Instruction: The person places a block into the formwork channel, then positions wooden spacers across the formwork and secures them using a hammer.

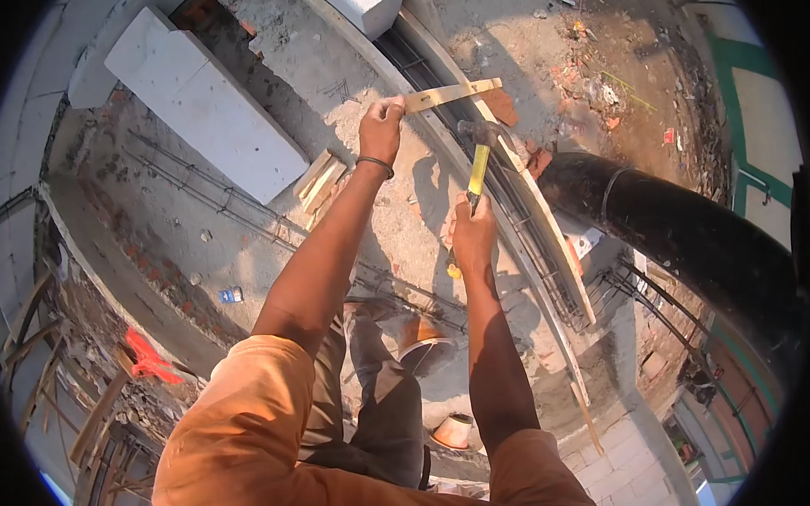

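Note:
My left hand (382, 133), a dark band at its wrist, is closed on one end of a short wooden strip (453, 93). The strip lies across the tops of two long form boards (548, 248), and its far end reaches past the outer one. My right hand (474, 236) grips a hammer (478, 168) by its yellow and black handle. The hammer's metal head is over the gap between the boards, just below the strip. Down in that gap runs a cage of steel reinforcing bars (521, 215).
A large black pipe (680, 212) comes in from the right, close to the boards. White blocks (212, 99) lie at upper left, another block (361, 6) at the top. Wood offcuts (320, 183), loose rebar (211, 199) and orange buckets (424, 334) are around my feet.

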Demonstrator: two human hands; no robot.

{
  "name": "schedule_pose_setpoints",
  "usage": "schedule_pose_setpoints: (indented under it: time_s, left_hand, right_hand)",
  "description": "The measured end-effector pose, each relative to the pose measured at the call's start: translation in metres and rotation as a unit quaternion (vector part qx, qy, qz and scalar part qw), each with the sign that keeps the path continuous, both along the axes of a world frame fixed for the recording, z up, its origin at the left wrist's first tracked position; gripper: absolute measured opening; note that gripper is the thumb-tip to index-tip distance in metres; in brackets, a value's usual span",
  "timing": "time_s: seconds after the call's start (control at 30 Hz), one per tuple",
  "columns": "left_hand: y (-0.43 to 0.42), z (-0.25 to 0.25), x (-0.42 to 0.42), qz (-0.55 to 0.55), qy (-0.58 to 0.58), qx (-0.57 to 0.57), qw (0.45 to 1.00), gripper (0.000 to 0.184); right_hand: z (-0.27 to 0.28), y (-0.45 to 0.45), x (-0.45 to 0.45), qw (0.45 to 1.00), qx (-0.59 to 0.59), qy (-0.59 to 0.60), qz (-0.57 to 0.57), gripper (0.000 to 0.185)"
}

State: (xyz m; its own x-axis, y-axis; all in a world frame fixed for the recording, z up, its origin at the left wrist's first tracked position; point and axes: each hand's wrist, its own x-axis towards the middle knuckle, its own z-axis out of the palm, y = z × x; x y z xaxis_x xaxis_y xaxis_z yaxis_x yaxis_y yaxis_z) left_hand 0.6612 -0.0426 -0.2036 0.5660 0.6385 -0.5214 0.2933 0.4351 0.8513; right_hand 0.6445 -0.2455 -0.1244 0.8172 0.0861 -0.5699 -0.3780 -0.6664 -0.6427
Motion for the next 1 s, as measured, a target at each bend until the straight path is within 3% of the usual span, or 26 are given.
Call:
schedule_pose_setpoints:
  time_s: [0.07,0.27,0.37,0.5,0.63,0.73,0.83,0.9,1.0]
  left_hand:
    - [0.006,-0.006,0.006,-0.011,-0.010,-0.015,1.000,0.025]
    - [0.011,-0.004,0.004,0.015,-0.051,-0.122,0.991,0.023]
    - [0.009,-0.004,0.006,0.035,-0.056,-0.157,0.985,0.023]
    - [0.011,-0.003,0.006,0.033,-0.046,-0.168,0.984,0.026]
    - [0.012,0.000,0.006,0.023,-0.039,-0.149,0.988,0.027]
    - [0.010,0.000,0.005,0.030,-0.031,-0.144,0.989,0.027]
    - [0.008,-0.001,0.006,0.035,-0.029,-0.146,0.988,0.026]
    - [0.009,-0.003,0.007,0.037,-0.029,-0.154,0.987,0.025]
    - [0.008,-0.001,0.005,0.032,-0.038,-0.148,0.988,0.025]
  right_hand:
    - [-0.011,0.007,-0.005,1.000,0.006,-0.015,0.018,0.030]
    - [0.030,0.058,0.002,0.981,0.162,0.061,-0.089,0.025]
    - [0.034,0.061,0.013,0.990,0.128,0.062,0.009,0.026]
    - [0.045,0.067,0.015,0.990,0.125,0.036,-0.056,0.028]
    - [0.079,0.076,0.015,0.993,0.039,-0.088,0.072,0.030]
    - [0.044,0.061,0.000,0.972,0.096,-0.212,0.022,0.029]
    - [0.022,0.056,0.020,0.959,-0.112,-0.123,0.228,0.028]
    - [0.023,0.057,0.027,0.962,-0.073,-0.172,0.197,0.028]
    - [0.071,0.068,0.022,0.963,-0.023,-0.228,0.142,0.027]
